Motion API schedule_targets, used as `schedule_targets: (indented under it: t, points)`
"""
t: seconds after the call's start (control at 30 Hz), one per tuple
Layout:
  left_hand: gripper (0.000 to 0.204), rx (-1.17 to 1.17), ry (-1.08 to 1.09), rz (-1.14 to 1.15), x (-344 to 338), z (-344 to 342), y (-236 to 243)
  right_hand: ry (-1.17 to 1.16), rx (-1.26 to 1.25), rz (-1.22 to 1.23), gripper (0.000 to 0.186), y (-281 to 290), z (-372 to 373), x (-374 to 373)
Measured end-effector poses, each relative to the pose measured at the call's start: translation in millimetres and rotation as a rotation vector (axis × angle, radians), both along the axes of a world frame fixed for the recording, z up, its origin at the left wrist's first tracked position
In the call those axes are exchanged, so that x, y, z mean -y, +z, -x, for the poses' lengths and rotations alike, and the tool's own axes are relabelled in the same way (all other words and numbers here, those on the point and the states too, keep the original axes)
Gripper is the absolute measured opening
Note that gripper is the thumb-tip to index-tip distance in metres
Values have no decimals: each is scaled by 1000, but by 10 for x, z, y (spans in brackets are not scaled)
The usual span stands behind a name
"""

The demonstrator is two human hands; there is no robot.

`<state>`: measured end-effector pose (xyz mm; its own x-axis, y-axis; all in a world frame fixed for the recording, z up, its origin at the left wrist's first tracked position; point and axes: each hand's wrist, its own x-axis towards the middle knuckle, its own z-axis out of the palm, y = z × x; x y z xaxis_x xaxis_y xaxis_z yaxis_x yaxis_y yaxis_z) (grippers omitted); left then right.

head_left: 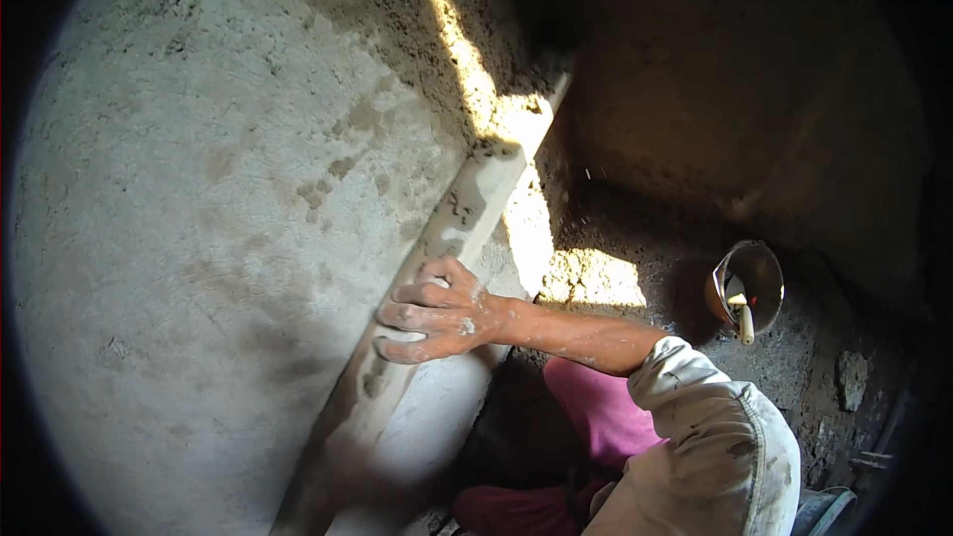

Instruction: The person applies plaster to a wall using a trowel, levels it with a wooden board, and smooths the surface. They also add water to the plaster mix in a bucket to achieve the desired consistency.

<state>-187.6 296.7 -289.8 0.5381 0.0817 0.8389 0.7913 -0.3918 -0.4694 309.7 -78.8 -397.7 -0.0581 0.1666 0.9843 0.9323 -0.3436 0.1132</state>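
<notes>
My right hand (442, 316), dusted with grey mortar, grips a long pale straightedge (476, 194). Its fingers are bent over the bar's left side. The straightedge slants from the lower left up to the upper right, lying against a plastered wall (218, 199). Wet mortar is smeared in patches on the bar. Toward its lower end the bar is blurred and dim. I do not see my left hand.
Rough, darker mortar (397, 20) covers the wall's upper part, crossed by sunlight. On the dark ground at right stands a bucket (717, 293) with a pale-handled tool (746, 326) in it. A stone-like lump (852, 380) lies farther right. My pink-clothed leg (601, 407) is below my arm.
</notes>
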Motion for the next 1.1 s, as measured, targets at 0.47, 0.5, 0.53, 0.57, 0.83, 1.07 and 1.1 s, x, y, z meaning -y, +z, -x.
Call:
schedule_targets:
  t: [0.47, 0.5, 0.53, 0.57, 0.83, 1.07, 1.1]
  points:
    - [31, -108, -84, 111, 394, -223, -373, 18, -228, 170, 29, -817, 182, 204]
    - [31, -94, -142, 36, 414, -294, -274, -23, -196, 156, 27, -671, 148, 212]
    - [32, -80, -202, -40, 394, -361, -206, -42, -149, 116, 28, -479, 78, 198]
    - [35, 4, -198, 14, 261, -311, -163, -58, -103, 77, 29, -213, 3, 174]
    - [40, 123, -226, -40, 167, -187, 643, 83, 272, -270, 20, 1565, -428, -109]
    - [41, -44, -33, 40, 284, -58, 518, 129, 126, -334, 28, 791, -338, -130]
    - [41, -74, 30, 56, 321, 2, 527, 97, 108, -287, 29, 598, -294, -108]
